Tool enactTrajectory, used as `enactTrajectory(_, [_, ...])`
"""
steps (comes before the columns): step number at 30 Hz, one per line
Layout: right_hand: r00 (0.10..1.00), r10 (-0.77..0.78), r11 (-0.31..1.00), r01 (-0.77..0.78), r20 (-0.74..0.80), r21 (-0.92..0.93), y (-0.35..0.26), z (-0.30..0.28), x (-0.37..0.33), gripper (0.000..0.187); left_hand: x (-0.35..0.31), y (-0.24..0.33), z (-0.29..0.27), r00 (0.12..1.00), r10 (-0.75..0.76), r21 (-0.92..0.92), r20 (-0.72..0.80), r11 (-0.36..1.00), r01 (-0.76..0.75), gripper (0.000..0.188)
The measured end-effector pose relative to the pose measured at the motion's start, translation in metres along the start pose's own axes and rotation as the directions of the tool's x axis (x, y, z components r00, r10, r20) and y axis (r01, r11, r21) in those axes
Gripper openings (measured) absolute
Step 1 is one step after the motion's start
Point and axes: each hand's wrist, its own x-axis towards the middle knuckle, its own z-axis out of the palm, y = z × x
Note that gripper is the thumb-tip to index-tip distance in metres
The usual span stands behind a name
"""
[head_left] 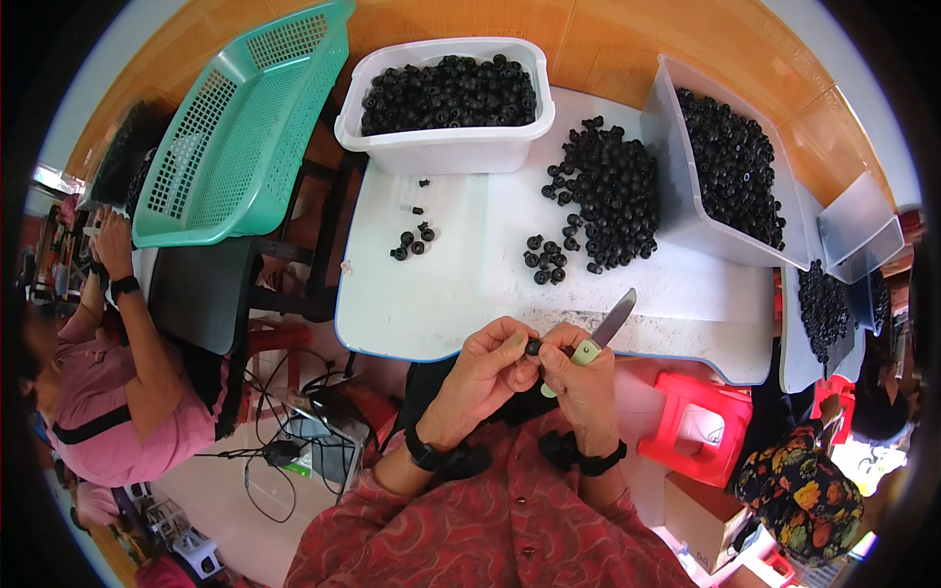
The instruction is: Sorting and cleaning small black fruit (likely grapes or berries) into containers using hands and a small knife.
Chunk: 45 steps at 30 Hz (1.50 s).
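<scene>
One head-worn fisheye view looks steeply down, close over the white table (pixel 470 294).

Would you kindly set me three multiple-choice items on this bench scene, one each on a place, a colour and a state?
1. Where does the loose pile of black parts lie?
A. on the white table
B. in the green basket
C. on the floor

2. What colour is the slatted basket at upper left?
A. red
B. green
C. white

3. What does the right hand hold?
A. nothing
B. a cloth
C. a knife

Answers: 1 A, the pile rests on the tabletop between two tubs. 2 B, its mesh is green. 3 C, the blade sticks up from the fist while the left hand pinches a small black part.
</scene>
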Motion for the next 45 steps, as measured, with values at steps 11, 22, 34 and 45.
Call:
enactTrajectory(11, [0.998,-0.022,0.997,0.026,-0.054,0.076,-0.002,0.007,-0.003,0.011,0.001,-0.001,0.005,0.997,0.053,0.154,-0.054,0.987,-0.044,0.012])
enactTrajectory(22, [0.999,-0.043,0.987,0.043,-0.008,0.152,-0.002,-0.004,-0.005,0.013,0.001,0.005,0.013,1.0,-0.011,0.259,0.012,0.966,0.008,0.011])
enactTrajectory(34, [0.99,-0.014,0.995,0.028,-0.139,0.096,0.005,-0.004,-0.005,0.02,0.082,0.092,0.074,0.913,0.404,0.633,-0.048,0.719,-0.286,0.018])
enactTrajectory(45, [0.974,-0.003,0.992,0.032,-0.227,0.124,0.006,-0.013,-0.002,0.02,0.116,0.1,0.068,0.87,0.49,0.683,-0.056,0.654,-0.325,0.024])
